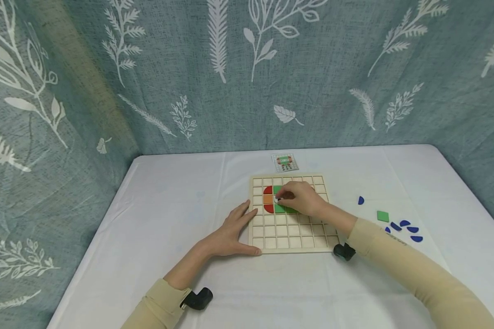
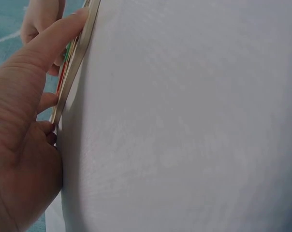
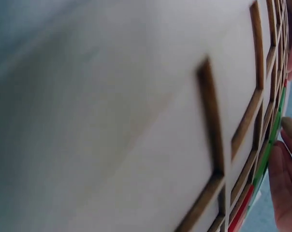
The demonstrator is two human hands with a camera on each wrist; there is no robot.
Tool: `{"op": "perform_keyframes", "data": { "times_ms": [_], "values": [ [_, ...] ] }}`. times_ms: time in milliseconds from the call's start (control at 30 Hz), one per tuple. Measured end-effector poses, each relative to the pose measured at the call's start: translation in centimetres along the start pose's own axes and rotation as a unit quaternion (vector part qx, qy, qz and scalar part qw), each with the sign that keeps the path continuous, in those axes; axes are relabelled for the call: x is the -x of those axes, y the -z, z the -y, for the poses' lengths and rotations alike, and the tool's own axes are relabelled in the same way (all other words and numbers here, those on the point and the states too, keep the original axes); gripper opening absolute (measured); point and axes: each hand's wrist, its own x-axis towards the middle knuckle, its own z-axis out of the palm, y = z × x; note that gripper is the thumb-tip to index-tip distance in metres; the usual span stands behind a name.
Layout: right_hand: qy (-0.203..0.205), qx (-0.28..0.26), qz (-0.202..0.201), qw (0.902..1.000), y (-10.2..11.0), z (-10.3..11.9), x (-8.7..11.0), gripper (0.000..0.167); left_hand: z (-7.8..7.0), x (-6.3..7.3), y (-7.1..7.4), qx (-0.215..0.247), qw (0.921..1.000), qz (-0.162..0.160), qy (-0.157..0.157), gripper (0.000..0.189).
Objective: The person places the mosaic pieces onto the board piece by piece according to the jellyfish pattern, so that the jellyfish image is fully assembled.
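Note:
A wooden grid board (image 1: 286, 231) lies on the table, with red quarter-round pieces (image 1: 268, 189), an orange square (image 1: 268, 199) and green squares (image 1: 279, 209) set in its cells. Over the board, my right hand (image 1: 303, 198) pinches a small white-and-black piece (image 1: 276, 200) between thumb and fingers, beside the orange square. The hand covers part of the pattern. My left hand (image 1: 230, 234) is spread along the board's left side, its fingertips and thumb touching the frame. The left wrist view shows its thumb (image 2: 64, 36) along the board's edge.
Behind the board lies a small pattern card (image 1: 285, 162). To the right, a green square (image 1: 383, 216) and several blue half-round pieces (image 1: 412, 230) are scattered on the white cloth (image 1: 181, 196). A patterned curtain (image 1: 238, 114) hangs behind the table.

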Motion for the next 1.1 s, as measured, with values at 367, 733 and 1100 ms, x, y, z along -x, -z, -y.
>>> {"op": "perform_keyframes", "data": {
  "times_ms": [367,733,1100],
  "values": [
    [-0.01,-0.029,-0.033,0.999,-0.6,-0.4,0.1,0.009,0.1,0.1,-0.1,-0.003,1.0,-0.003,-0.001,0.104],
    [-0.047,-0.058,-0.07,0.9948,1.8,-1.8,3.0,0.018,0.1,0.0,-0.1,-0.003,1.0,-0.007,0.006,0.106],
    [-0.158,-0.003,-0.098,0.9825,6.8,-5.8,10.3,0.021,0.0,-0.1,-0.2,-0.003,0.9999,-0.006,0.011,0.106]
  ]
}}
